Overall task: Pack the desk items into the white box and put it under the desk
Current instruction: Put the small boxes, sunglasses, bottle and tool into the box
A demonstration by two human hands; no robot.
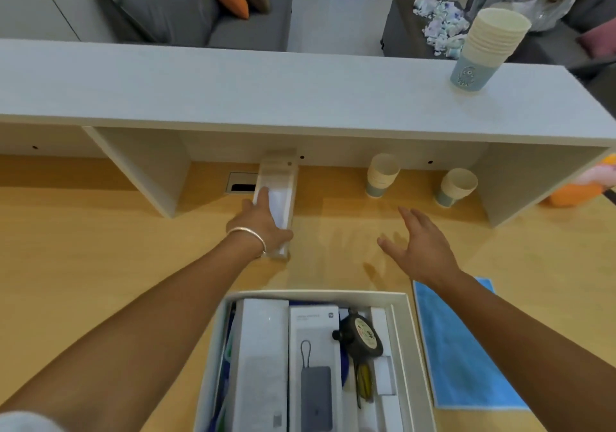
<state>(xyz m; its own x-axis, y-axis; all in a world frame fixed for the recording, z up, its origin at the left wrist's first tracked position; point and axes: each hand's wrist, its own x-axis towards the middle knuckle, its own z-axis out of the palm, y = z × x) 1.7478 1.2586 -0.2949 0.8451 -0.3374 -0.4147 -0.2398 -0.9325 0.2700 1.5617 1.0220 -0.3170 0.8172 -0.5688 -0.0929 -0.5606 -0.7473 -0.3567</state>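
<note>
The wooden surface [83, 248] spans the view, with a white shelf [266, 98] raised over its far part. The white box [405, 331] sits open at the near edge, packed with a tall white carton [263, 348], a grey power bank carton [313, 358], a black round reel [361, 333] and further white packaging at its right wall. A blue cloth [463, 348] lies flat just right of the box. A stack of paper cups [483, 48] stands on the shelf top at right; two smaller cup stacks [381, 175] [456, 186] stand under the shelf. A long white carton [283, 185] lies on the surface, partly under the shelf. The left hand [263, 221], wearing a silver bangle [248, 236], lies along that carton's left side with fingers extended over it and thumb at its near end. The right hand [423, 241] hovers spread above the surface, holding nothing, right of the carton.
</note>
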